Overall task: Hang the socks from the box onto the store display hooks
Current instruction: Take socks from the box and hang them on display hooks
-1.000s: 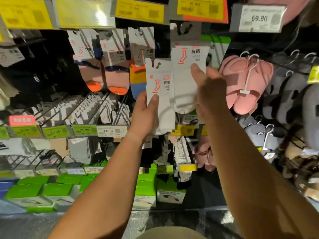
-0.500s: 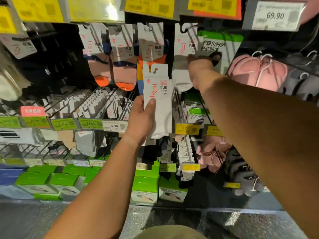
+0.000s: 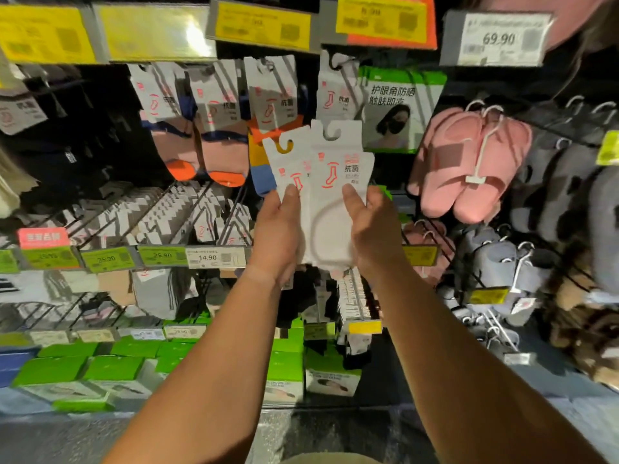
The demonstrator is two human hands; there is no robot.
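Head view. Both hands raised in front of the sock rack, holding two white sock packs fanned apart. Left hand (image 3: 278, 236) grips the left pack (image 3: 288, 165), thumb on its front, fingers behind; pack tilted left, hook cutout at the top free of any hook. Right hand (image 3: 371, 229) grips the right pack (image 3: 338, 182), thumb pressed on the front lower right, fingers curled behind; pack roughly upright and overlapping the left pack's right edge. Both cards carry a red sock icon; the right pack reads "抗菌".

Just above the right thumb's pack, a hung white pack (image 3: 336, 92) with the same red icon sits on a display hook (image 3: 338, 63). Left of that, three hung packs with coloured socks (image 3: 214, 135), same card design. Right of the hung pack, a green-white mask pack (image 3: 400, 108) reading "护眼角防晒 触肤即凉". Further right of the right hand, pink slippers (image 3: 469, 162) on a white hanger, then grey slippers (image 3: 556, 182).

Above the hands, yellow price tags (image 3: 264, 26), text blurred; a white tag (image 3: 497, 38) reads "69.90". Left of the left hand, at wrist level, a white tag "14.90" (image 3: 214, 257) and green tags "25.90" (image 3: 162, 256). Below the forearms, green boxes (image 3: 114, 368) on a lower shelf. The box in the task is not visible.
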